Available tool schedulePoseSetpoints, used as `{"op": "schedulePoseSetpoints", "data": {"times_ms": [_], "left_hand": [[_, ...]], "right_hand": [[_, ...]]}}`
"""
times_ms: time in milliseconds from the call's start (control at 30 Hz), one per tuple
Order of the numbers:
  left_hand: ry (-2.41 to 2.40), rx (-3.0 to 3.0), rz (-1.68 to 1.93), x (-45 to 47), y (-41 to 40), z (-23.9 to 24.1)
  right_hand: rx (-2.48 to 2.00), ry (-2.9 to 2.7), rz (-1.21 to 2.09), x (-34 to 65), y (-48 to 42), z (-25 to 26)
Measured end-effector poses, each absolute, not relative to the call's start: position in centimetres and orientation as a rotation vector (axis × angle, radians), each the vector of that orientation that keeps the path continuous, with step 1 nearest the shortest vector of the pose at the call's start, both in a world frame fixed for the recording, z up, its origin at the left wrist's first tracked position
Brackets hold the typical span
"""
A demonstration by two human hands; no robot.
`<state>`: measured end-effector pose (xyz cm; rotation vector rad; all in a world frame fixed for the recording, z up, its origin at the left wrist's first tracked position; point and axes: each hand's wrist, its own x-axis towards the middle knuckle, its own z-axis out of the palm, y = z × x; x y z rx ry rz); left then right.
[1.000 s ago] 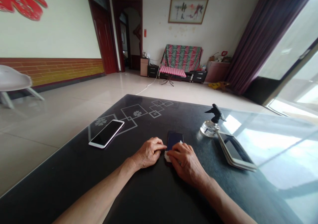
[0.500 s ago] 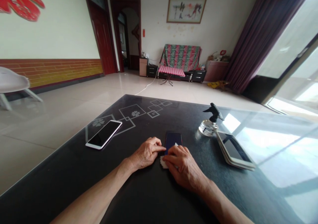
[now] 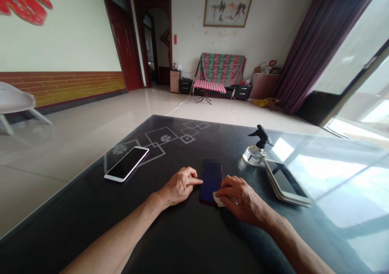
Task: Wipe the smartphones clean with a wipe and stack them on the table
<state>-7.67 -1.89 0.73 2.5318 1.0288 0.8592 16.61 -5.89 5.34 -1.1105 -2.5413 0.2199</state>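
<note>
A dark smartphone [image 3: 212,181] with a reddish edge lies flat on the black table, its screen facing up. My left hand [image 3: 181,185] rests at its left side, one finger pointing out and touching the phone's edge while others are curled. In my right hand [image 3: 241,195] is a small white cloth [image 3: 218,200], pinched and pressed near the phone's lower right corner; most of the cloth is hidden under the fingers. Beyond my right hand stands a clear spray bottle [image 3: 254,155] with a black trigger head.
A white-framed smartphone [image 3: 127,164] lies on the left of the table [image 3: 170,233]. To the right, a stack of pale-framed devices [image 3: 287,183] sits beside the spray bottle. A white chair [image 3: 15,99] stands on the floor at left, and a small striped table [image 3: 209,86] at the back.
My right hand has moved to the right with the cloth, from across the phone's screen to its lower right edge, uncovering the screen. My left hand has stayed in place.
</note>
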Motion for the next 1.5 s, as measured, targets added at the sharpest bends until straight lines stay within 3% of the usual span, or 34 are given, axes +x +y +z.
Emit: {"op": "schedulePoseSetpoints", "data": {"times_ms": [367, 800, 1200, 1500], "left_hand": [[1.016, 2.534, 0.858, -7.8, -1.8, 0.6], [1.023, 2.518, 0.878, -7.7, -1.7, 0.5], [1.0, 2.513, 0.896, -7.7, -1.8, 0.6], [1.015, 2.507, 0.872, -7.7, -1.8, 0.5]], "right_hand": [[-1.019, -2.545, 0.153, 12.7, -6.8, 5.1], [-1.201, -2.463, 0.448, 18.0, -4.8, 5.7], [-1.207, -2.62, 0.172, 15.7, -6.0, 6.3], [-1.385, -2.444, 0.001, 17.0, -3.5, 4.7]]}}
